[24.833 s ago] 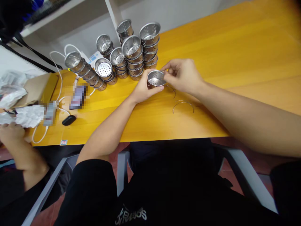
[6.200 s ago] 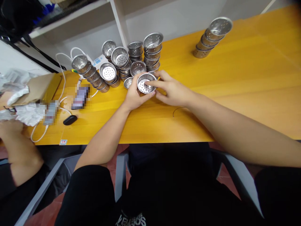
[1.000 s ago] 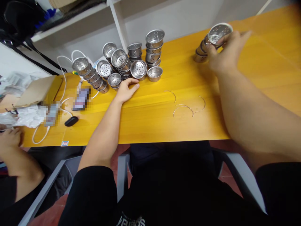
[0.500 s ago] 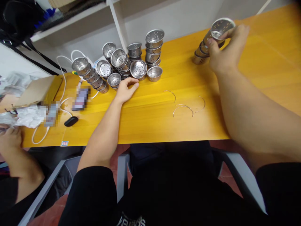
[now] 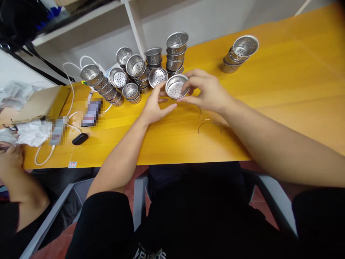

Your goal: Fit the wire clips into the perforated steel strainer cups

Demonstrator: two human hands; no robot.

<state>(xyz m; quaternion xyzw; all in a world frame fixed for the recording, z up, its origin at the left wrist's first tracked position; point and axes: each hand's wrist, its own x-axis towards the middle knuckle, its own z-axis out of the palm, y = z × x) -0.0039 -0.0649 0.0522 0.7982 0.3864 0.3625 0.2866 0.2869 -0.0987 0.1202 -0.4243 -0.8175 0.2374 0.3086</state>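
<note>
My right hand [image 5: 206, 92] grips a perforated steel strainer cup [image 5: 176, 86] by its right rim, just above the yellow table [image 5: 269, 90]. My left hand [image 5: 154, 106] touches the cup from the left and below, fingers curled under it. Thin wire handles [image 5: 210, 124] lie on the table below my right wrist, partly hidden by it. Behind the cup stand several stacks of the same steel cups [image 5: 140, 68]. A separate leaning stack [image 5: 237, 54] sits at the far right.
A phone [image 5: 91, 111], a black oval object [image 5: 79, 138] and white cables [image 5: 72, 72] lie at the table's left. A cardboard box [image 5: 40, 104] and crumpled paper sit farther left. Another person's hand [image 5: 10, 158] is at the left edge. A white shelf post [image 5: 133, 25] rises behind.
My right hand left the far right stack and came back to the middle. It now holds a cup taken from in front of the stacks, and my left hand has lifted to it.
</note>
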